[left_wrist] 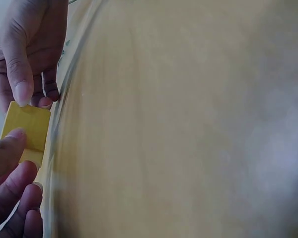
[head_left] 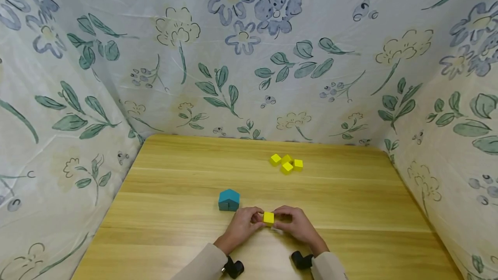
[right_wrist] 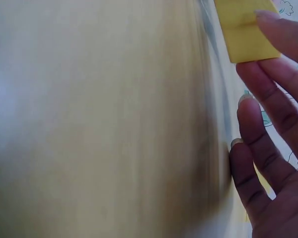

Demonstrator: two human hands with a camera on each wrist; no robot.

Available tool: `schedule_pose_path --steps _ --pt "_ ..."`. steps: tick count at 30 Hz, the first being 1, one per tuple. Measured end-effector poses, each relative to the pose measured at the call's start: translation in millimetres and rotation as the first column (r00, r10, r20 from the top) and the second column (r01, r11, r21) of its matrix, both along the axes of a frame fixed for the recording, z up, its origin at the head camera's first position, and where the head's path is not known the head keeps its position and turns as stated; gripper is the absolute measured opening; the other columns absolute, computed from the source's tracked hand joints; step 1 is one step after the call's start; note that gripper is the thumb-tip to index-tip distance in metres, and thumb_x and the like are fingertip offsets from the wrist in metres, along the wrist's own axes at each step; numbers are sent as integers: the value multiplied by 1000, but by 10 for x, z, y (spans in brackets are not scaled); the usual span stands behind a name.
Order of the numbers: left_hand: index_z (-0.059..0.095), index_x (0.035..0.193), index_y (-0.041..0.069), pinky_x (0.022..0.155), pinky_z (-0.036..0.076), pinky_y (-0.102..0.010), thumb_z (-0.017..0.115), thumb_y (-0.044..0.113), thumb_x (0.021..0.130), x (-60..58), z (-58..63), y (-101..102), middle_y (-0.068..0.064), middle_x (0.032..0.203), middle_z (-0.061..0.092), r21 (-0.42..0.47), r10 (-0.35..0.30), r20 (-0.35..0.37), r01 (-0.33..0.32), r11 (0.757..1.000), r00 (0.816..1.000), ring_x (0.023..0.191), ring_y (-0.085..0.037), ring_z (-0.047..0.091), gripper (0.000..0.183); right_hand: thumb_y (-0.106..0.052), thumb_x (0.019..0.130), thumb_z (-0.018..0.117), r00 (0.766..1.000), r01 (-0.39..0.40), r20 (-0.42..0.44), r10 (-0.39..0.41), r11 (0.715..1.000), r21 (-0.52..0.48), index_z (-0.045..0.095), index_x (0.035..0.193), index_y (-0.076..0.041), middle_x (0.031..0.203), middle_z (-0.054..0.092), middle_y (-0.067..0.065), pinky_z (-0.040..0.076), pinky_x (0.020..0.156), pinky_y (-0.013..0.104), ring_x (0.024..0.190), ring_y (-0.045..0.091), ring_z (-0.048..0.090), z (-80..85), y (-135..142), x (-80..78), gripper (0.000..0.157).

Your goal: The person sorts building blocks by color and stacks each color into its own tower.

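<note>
Pinching a small, squared yellow block [head_left: 268, 218] between thumb and fingertips of left hand [head_left: 242, 225] on one side and right hand [head_left: 295, 224] on the other, parted only to its width. Held perhaps just above the pale wood-grain tabletop [head_left: 175, 185]; hard to judge. Flanked, beyond the grip and left, by a teal house-shaped block [head_left: 228, 200]; faced, farther out and slightly right, by four small yellow cubes [head_left: 287, 168].

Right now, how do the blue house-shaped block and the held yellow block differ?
The blue house-shaped block has a peaked outline; the yellow block, a squarish top. The blue block looks larger than the yellow block. The blue block rests on the table; the left hand and right hand hold the yellow block. Both have flat faces.
</note>
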State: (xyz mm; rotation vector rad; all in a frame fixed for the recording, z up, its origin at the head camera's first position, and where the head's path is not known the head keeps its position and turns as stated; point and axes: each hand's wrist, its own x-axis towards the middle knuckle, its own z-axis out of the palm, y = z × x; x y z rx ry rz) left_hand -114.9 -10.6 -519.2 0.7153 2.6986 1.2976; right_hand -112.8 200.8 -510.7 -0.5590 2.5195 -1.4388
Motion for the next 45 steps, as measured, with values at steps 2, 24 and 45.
schedule_pose_path --steps 2,24,45 --pt "65 100 5 60 45 -14 74 18 75 -4 -14 -2 7 74 63 2 -1 12 1 1000 1000 65 2 55 30 -24 77 71 1000 -1 5 1 1000 2 67 101 -16 101 64 -1 46 79 30 91 19 59 -15 -4 -7 26" --pt "65 106 8 63 40 -17 73 22 76 -32 -102 3 14 68 56 -54 -18 13 19 998 1000 65 2 47 34 -23 76 73 1000 16 -10 -15 999 35 68 100 -17 98 64 -6 45 76 28 86 15 57 -32 -20 -1 26" --pt "64 106 10 67 37 -20 72 24 77 -12 -78 -6 16 67 53 -68 -5 26 7 998 1000 66 1 45 33 -16 78 71 900 417 178 -398 905 -85 62 113 -7 104 62 9 44 71 23 84 17 53 15 206 -195 38"
